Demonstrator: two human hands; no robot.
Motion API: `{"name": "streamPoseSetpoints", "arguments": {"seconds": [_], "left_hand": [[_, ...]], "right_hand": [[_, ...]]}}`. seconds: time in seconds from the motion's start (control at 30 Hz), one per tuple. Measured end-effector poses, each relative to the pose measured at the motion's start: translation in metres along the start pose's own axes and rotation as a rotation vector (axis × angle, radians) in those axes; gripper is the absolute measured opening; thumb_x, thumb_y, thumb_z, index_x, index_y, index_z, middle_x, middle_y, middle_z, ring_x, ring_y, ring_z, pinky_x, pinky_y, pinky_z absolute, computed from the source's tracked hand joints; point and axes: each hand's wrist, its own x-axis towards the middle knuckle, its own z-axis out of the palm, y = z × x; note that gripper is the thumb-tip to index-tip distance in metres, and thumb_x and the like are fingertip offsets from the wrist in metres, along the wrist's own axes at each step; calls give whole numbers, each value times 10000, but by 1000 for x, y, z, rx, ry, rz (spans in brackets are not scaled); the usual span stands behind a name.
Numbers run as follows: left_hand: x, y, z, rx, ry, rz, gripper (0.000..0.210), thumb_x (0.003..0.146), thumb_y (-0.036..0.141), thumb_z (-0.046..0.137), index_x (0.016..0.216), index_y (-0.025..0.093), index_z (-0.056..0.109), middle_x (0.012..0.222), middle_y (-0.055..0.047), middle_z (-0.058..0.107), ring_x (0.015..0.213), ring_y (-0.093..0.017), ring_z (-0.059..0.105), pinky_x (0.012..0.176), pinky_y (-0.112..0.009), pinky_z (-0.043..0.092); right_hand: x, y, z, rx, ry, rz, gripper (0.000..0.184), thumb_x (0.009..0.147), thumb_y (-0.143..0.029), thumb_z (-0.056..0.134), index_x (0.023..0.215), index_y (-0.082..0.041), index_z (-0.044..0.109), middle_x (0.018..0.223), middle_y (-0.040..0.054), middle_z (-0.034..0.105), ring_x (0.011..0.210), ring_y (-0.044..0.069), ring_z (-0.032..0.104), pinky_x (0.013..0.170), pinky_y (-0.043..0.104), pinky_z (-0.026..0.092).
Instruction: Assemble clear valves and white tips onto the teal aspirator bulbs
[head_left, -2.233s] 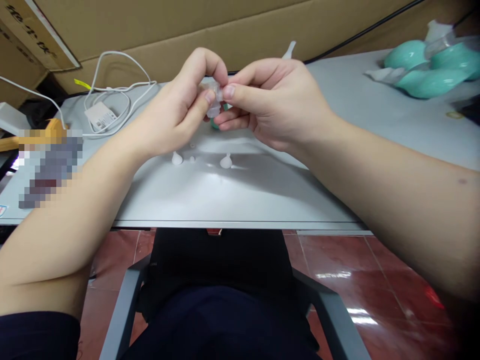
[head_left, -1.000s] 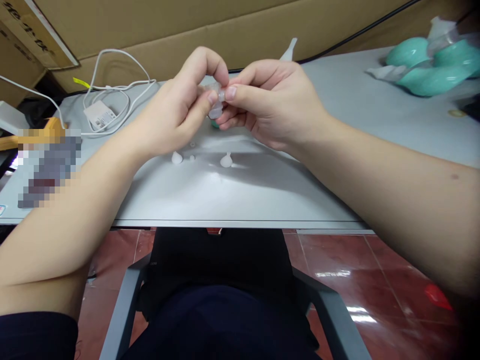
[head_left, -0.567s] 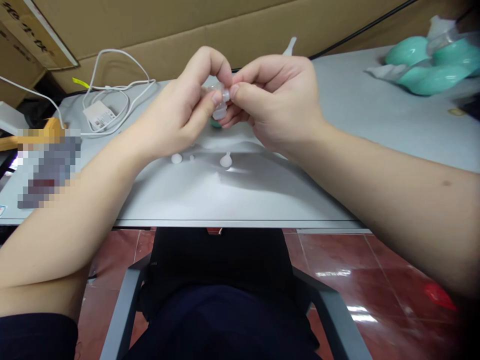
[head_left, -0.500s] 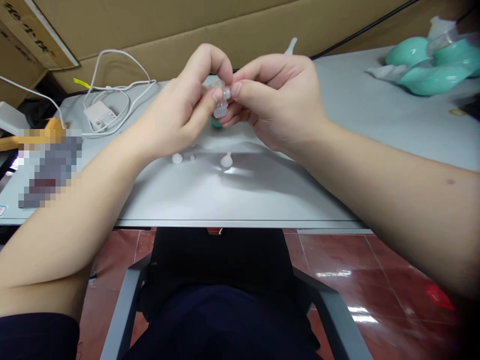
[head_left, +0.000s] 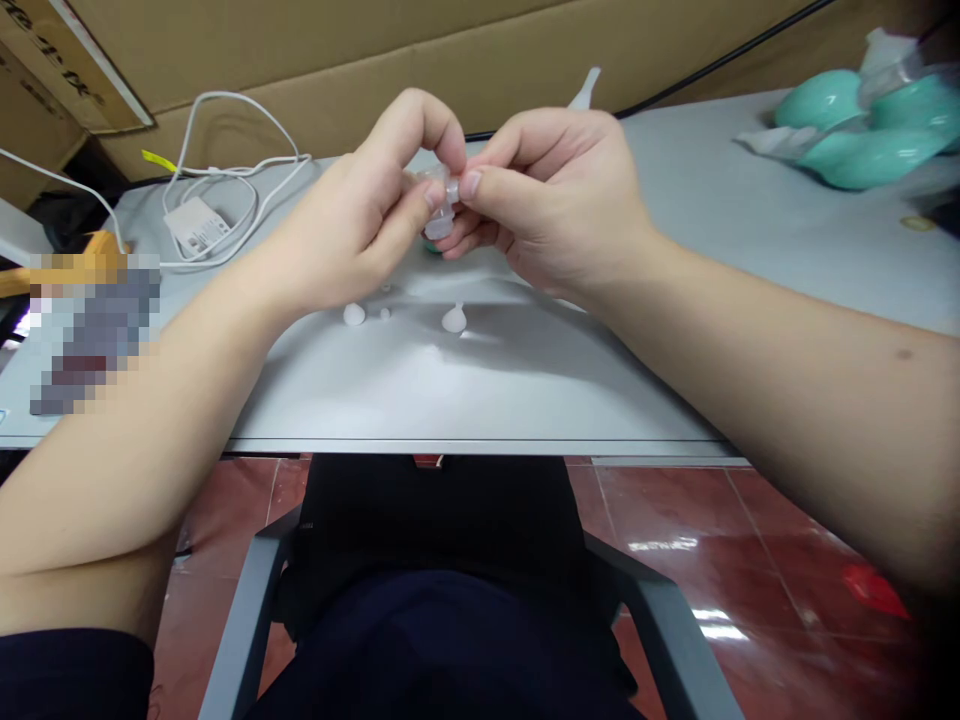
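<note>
The fitting is between the 2 hands, above the tabletop. Before them lie loose parts. An adapter lies to the left, bulbs to the far right; behind the tabletop is cardboard.

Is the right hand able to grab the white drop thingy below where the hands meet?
Probably yes: the white drop-shaped piece lies on the table and nothing seems to block it. But the right hand seems to be pinching the clear plastic part, so it might have to let go.
</note>
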Motion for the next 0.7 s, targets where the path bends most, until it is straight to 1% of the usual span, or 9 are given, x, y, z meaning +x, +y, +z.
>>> {"name": "streamPoseSetpoints", "arguments": {"seconds": [0.1,0.2,0.3,0.37,0.47,0.53,0.63,0.7], "left_hand": [[0,2,-1,4,-8,-39,111,1291,376,601,1349,295,649,1101,-4,786,947,-183,868,843,-357,621],[1,7,0,6,-5,-83,158,1310,456,618,1326,300,642,1103,-19,786,944,-193,855,826,-357,615],[1,6,3,-29,-5,-48,137,1306,427,640,1351,300,665,1082,-14,790,942,-186,850,826,-349,600],[1,3,3,-51,7,-21,113,1300,389,640,1368,306,675,1091,-4,775,940,-178,853,828,-346,601],[3,-3,0,-34,-1,27,117,1311,386,615,1396,318,658,1159,8,756,973,-175,860,871,-355,634],[3,-6,-3,21,-24,40,149,1334,413,581,1426,308,631,1246,0,754,975,-162,854,877,-348,637],[1,-5,-5,119,-4,-25,230,1360,492,544,1422,282,615,1380,-50,726,930,-129,813,837,-334,609],[-1,-2,-4,135,36,-54,239,1342,511,548,1399,290,618,1391,-65,710,916,-138,802,825,-356,597]], "right_hand": [[-2,-1,2,-29,17,-29,682,636,-781,1236,774,-322,751,855,39,851,814,293,858,826,496,803],[-4,-2,5,-67,30,-40,688,641,-782,1222,763,-327,720,860,57,831,829,316,871,844,530,806],[-4,-3,6,-81,59,-42,674,624,-766,1206,747,-336,701,848,53,837,813,311,864,830,510,805],[-4,-4,5,-85,57,-38,649,648,-744,1193,766,-335,703,858,43,856,834,315,871,833,501,811],[-3,-6,2,-92,50,-23,589,716,-705,1182,870,-334,751,883,44,869,894,337,891,871,519,826],[-2,-9,0,-98,47,-22,589,713,-686,1198,922,-343,767,901,41,870,901,346,897,875,529,830],[-3,-13,-1,-127,32,-54,648,670,-719,1236,890,-357,746,937,31,873,909,342,902,889,521,830],[-4,-15,-2,-159,32,-95,635,706,-754,1233,857,-358,759,930,28,871,914,331,895,893,513,828]]}}
